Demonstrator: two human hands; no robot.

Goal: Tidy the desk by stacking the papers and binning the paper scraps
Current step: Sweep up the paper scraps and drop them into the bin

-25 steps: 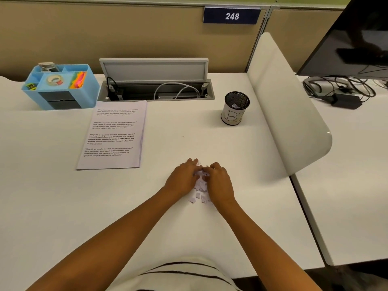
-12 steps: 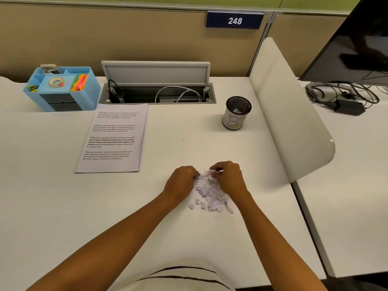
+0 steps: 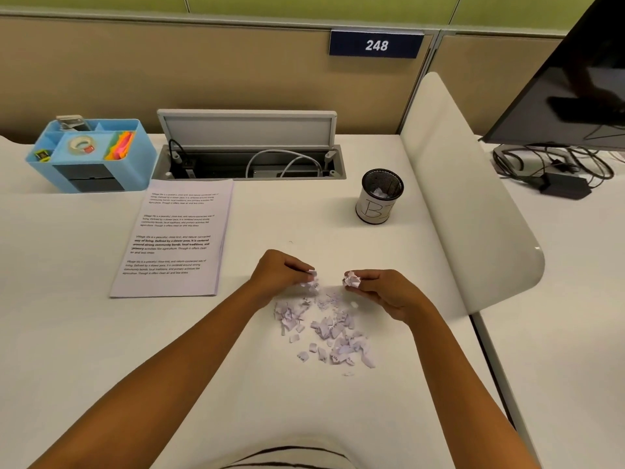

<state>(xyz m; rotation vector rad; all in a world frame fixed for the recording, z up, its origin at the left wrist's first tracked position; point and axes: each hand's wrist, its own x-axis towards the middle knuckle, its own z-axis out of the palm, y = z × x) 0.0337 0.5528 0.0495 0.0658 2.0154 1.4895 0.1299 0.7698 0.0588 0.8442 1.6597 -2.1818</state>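
Left hand (image 3: 280,270) curled, fingertips pinching a few torn paper scraps at the far left edge of the pile; right hand (image 3: 385,292) closed around a small crumpled wad of scraps (image 3: 351,279), apart from the left. Loose pile of paper scraps (image 3: 324,328), small, ragged, pale with printed text, lies on the smooth white desk (image 3: 101,350) just below both hands. Flat squared stack of printed papers (image 3: 176,238) lies left of the hands; cylindrical black mesh bin (image 3: 380,196) with white label stands beyond, holding some scraps.
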